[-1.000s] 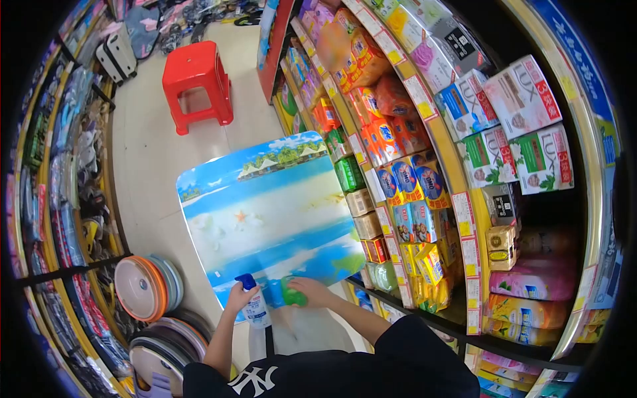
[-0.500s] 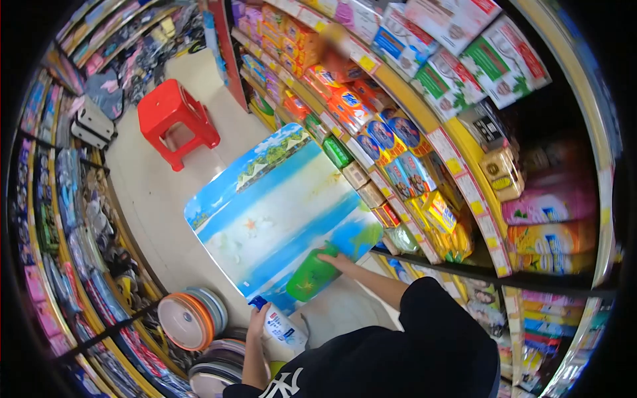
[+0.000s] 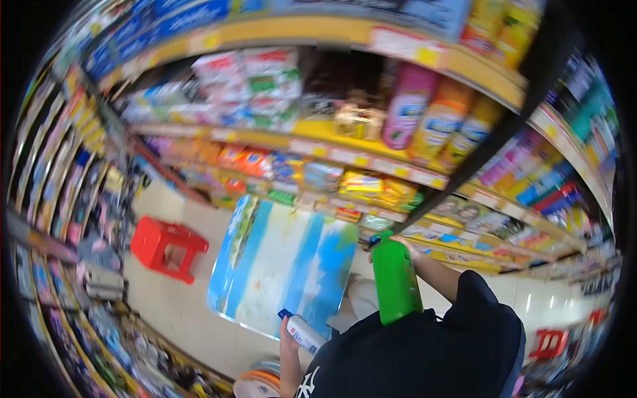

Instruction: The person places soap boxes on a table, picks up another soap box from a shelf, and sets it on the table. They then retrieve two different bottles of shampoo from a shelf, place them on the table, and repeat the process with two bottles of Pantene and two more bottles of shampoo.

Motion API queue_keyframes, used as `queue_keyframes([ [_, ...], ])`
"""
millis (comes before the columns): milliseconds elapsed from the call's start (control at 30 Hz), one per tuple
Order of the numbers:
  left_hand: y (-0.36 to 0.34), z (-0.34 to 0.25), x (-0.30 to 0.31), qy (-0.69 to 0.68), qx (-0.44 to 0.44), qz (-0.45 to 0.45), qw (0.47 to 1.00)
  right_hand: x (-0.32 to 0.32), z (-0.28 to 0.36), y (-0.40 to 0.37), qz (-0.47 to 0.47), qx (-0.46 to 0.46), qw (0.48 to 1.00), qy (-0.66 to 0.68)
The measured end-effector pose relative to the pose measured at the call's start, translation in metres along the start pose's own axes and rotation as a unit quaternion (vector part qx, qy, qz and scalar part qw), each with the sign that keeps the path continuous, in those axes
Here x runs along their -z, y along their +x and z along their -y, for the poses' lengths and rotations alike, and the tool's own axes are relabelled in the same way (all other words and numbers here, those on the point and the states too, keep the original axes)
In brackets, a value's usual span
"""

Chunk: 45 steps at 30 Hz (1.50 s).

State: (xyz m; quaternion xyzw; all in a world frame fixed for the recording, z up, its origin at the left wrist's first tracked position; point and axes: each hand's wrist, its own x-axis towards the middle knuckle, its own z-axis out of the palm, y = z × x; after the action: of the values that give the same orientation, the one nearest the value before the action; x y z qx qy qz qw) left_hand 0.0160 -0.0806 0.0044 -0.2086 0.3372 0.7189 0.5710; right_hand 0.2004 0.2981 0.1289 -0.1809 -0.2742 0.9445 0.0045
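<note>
A stocked shelf rack (image 3: 318,32) is seen across the upper view, partly blurred. Below it the beach-printed surface (image 3: 272,265) is set near the lower shelves, with a red stool (image 3: 162,247) placed to its left in view, apart from it. In front of the dark shirt (image 3: 424,351), right of the surface, a green bottle (image 3: 395,282) is held up; a white bottle (image 3: 304,333) is held at the surface's near edge, contact not discernible. The right hand (image 3: 405,246) is wrapped about the green bottle's upper end, fingers partly hidden; the left hand (image 3: 287,333) is curled round the white bottle's top. Judged risk: gripped only near its top, the green bottle could be swung or dropped if the hold is loosened; the white bottle could be knocked on the surface's edge. The green bottle's long axis is tilted slightly off the view's vertical, top pointed shelfward, base shirtward. The white bottle's is slanted, blue top (image 3: 284,313) pointed up-left, base down-right.
</note>
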Motion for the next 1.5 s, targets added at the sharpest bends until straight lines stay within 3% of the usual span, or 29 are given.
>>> queue_keyframes([
  [67,0.008,-0.005,-0.026,0.039,0.015,0.002,0.999,-0.021,0.005,-0.045,0.007,0.045,0.999,0.018],
  [200,0.021,-0.004,-0.08,0.117,0.048,0.013,0.992,0.04,-0.027,-0.109,0.041,0.084,0.986,0.14],
  [333,0.041,0.033,-0.137,0.222,0.119,0.024,0.968,0.059,-0.035,-0.191,0.028,0.127,0.973,0.193],
  [367,0.046,0.048,-0.151,0.26,0.131,0.019,0.956,0.067,-0.035,-0.215,0.025,0.135,0.971,0.194],
  [500,0.077,0.146,-0.208,0.385,0.174,0.019,0.906,0.085,-0.055,-0.33,-0.164,0.263,0.924,0.224],
  [600,0.1,0.23,-0.246,0.459,0.227,0.046,0.858,0.083,-0.069,-0.418,-0.178,0.355,0.893,0.214],
  [700,0.115,0.312,-0.272,0.527,0.282,0.082,0.798,0.135,-0.13,-0.492,-0.132,0.383,0.875,0.265],
  [800,0.125,0.39,-0.302,0.586,0.342,0.118,0.725,0.127,-0.187,-0.569,-0.253,0.52,0.766,0.281],
  [900,0.136,0.458,-0.33,0.64,0.386,0.154,0.646,0.102,-0.233,-0.622,-0.346,0.543,0.696,0.318],
  [967,0.139,0.507,-0.346,0.661,0.402,0.173,0.61,0.087,-0.26,-0.642,-0.338,0.587,0.665,0.314],
  [1167,0.14,0.667,-0.402,0.655,0.427,0.211,0.587,0.084,-0.326,-0.692,-0.374,0.718,0.499,0.311],
  [1333,0.15,0.82,-0.446,0.634,0.438,0.25,0.586,0.117,-0.313,-0.784,-0.453,0.752,0.398,0.265],
  [1433,0.134,0.912,-0.479,0.651,0.448,0.265,0.552,0.148,-0.294,-0.869,-0.34,0.748,0.511,0.252],
  [1500,0.093,0.977,-0.504,0.655,0.475,0.25,0.531,0.168,-0.294,-0.924,-0.352,0.718,0.526,0.292],
])
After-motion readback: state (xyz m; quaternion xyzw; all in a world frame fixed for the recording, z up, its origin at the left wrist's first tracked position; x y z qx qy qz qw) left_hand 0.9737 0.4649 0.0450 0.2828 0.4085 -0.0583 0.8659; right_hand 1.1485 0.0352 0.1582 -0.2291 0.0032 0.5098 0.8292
